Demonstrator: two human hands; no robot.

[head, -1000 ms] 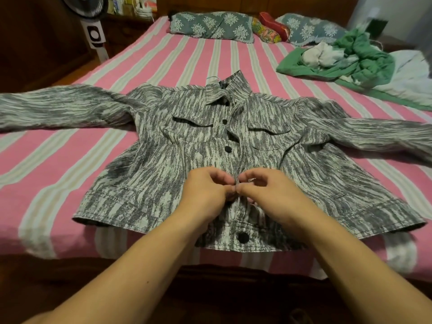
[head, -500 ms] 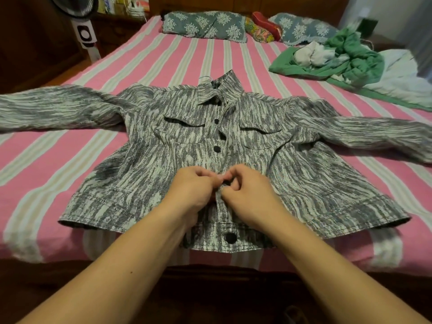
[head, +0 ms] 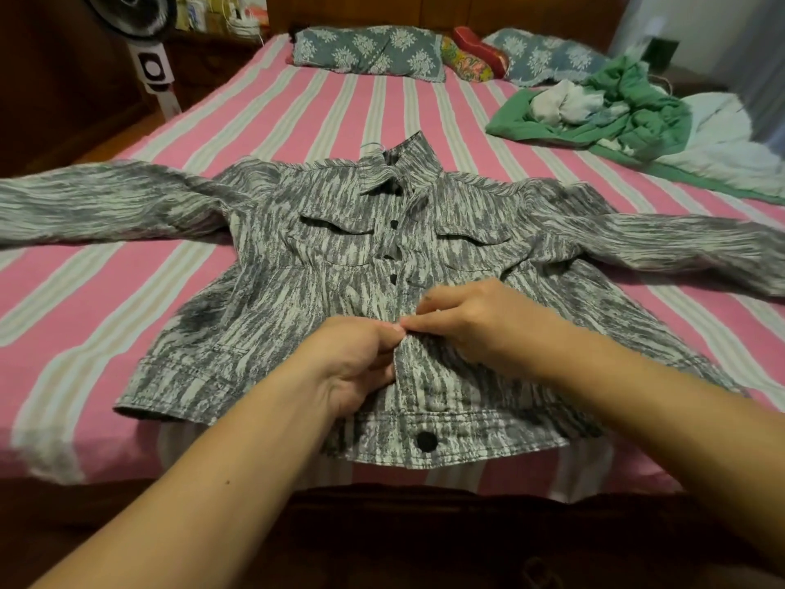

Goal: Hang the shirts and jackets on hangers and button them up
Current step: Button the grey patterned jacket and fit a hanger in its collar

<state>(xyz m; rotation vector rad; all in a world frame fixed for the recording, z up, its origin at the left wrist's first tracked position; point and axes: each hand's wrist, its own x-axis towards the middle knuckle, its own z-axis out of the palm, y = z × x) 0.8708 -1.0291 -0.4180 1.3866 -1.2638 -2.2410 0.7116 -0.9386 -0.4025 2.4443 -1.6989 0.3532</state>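
Note:
A grey-and-white patterned jacket (head: 272, 316) lies flat on the bed, front up, with both sleeves spread out to the sides. Black buttons run down its middle, and the lowest black button (head: 426, 440) shows on the hem band. My left hand (head: 352, 367) pinches the jacket's front edge at the placket, above the hem. My right hand (head: 475, 320) pinches the opposite front edge, fingertips meeting the left hand's. The button under my fingers is hidden. No hanger is visible.
The bed has a pink-and-white striped sheet (head: 297, 121). A heap of green and white clothes (head: 616, 116) lies at the far right. Patterned pillows (head: 369, 51) sit at the head. A standing fan (head: 148, 44) is at the far left, beside the bed.
Both hands stayed joined at the placket, working the fabric just above the hem. My left hand dropped slightly lower than the right. The camera leaned a little closer.

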